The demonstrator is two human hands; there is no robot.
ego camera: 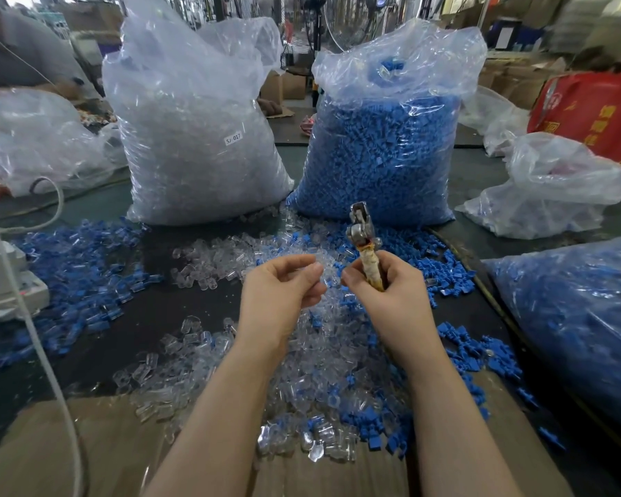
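Observation:
My right hand (388, 288) grips the taped handle of a metal plier-like tool (361, 234), whose head points up and away from me. My left hand (284, 285) is held beside it with fingers curled, pinching what looks like a small clear plastic piece (318, 264) at the fingertips. Both hands hover above a heap of loose clear plastic caps (302, 371) mixed with small blue plastic parts (474, 353) spread over the dark table (165, 310).
Two tall plastic bags stand behind the heap: one of clear caps (198, 138), one of blue parts (384, 145). Another bag of blue parts (581, 317) lies at right. Cardboard (87, 446) covers the near edge. A white cable (40, 349) and a device (0, 281) are at left.

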